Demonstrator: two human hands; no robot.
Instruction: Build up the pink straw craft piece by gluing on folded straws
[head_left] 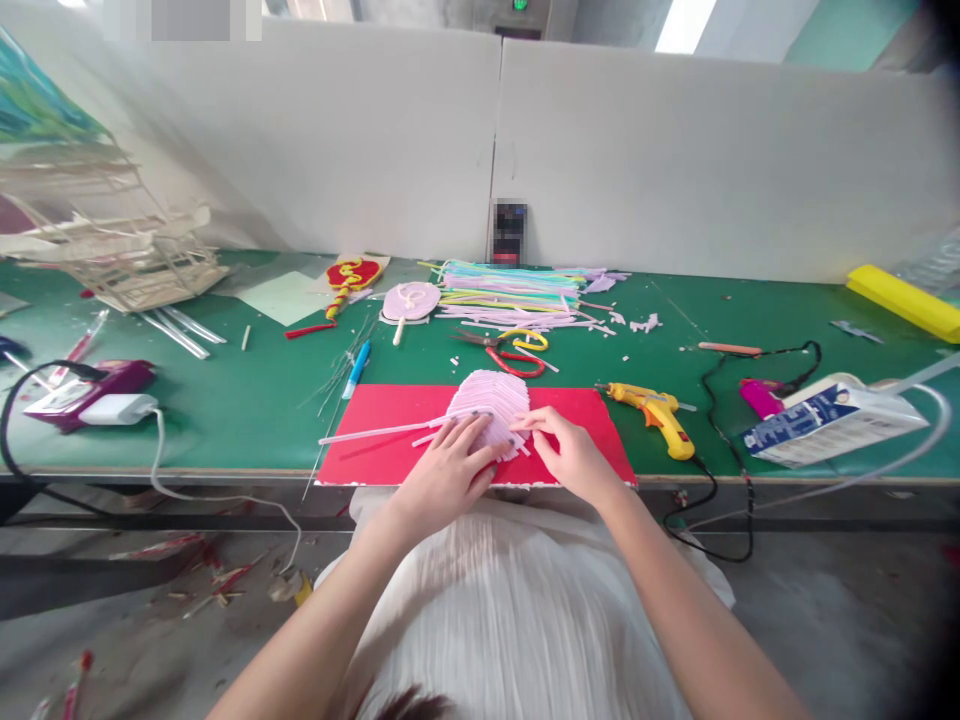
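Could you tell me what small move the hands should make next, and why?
Probably press the long strip flat: the left hand pins it on the pink piece, its end overhanging left, while the right hand steadies the edge.

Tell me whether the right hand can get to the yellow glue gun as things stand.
Probably yes. The right hand sits at the pink straw piece, and the glue gun lies just to its right on the table, nothing between them.
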